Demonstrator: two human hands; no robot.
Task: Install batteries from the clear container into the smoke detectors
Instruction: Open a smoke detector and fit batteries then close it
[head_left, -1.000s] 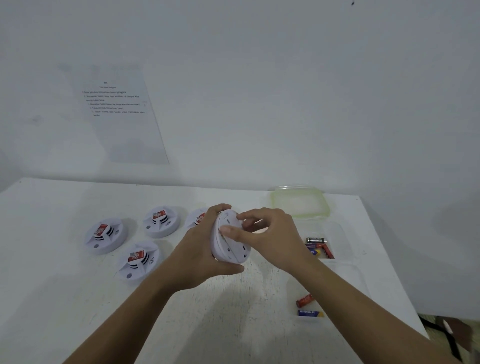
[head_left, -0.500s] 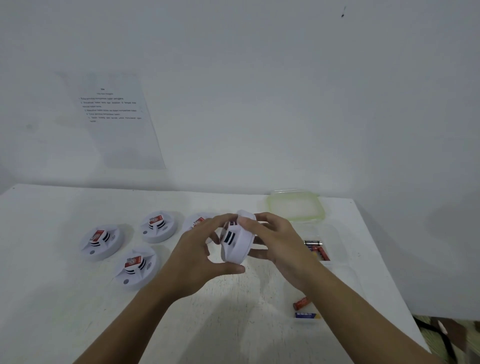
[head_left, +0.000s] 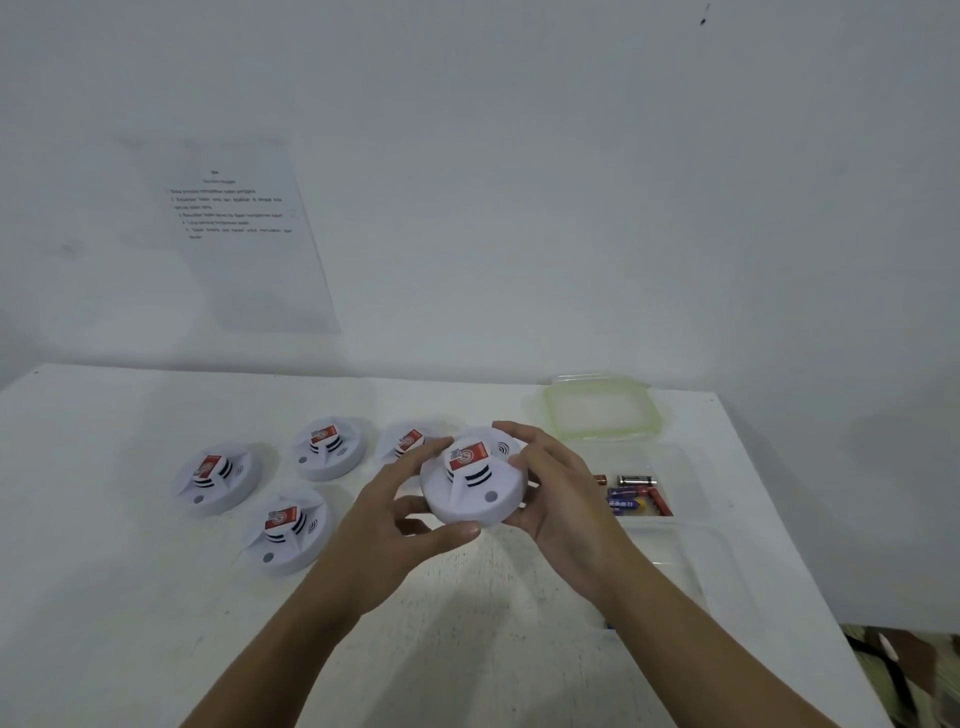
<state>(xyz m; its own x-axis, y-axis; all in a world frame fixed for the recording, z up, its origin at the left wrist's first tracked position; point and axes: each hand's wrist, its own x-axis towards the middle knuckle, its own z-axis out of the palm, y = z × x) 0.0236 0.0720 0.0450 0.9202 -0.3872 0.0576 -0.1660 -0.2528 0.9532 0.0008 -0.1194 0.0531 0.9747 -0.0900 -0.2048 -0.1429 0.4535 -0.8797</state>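
Both hands hold one white round smoke detector (head_left: 470, 486) above the table, its face with the red label turned up toward me. My left hand (head_left: 387, 525) grips its left and lower rim, my right hand (head_left: 558, 493) its right rim. Several more detectors lie face up on the table: one at the far left (head_left: 215, 478), one behind it (head_left: 327, 448), one in front (head_left: 284, 530), and one partly hidden behind my left hand (head_left: 402, 441). The clear container (head_left: 670, 519) at the right holds several batteries (head_left: 634, 493).
The container's greenish lid (head_left: 602, 408) lies behind it near the wall. A printed sheet (head_left: 244, 234) hangs on the wall. The white table's (head_left: 104, 597) right edge runs close past the container.
The detector was on edge with its back toward me; it has been turned over and now faces up, still in both hands.
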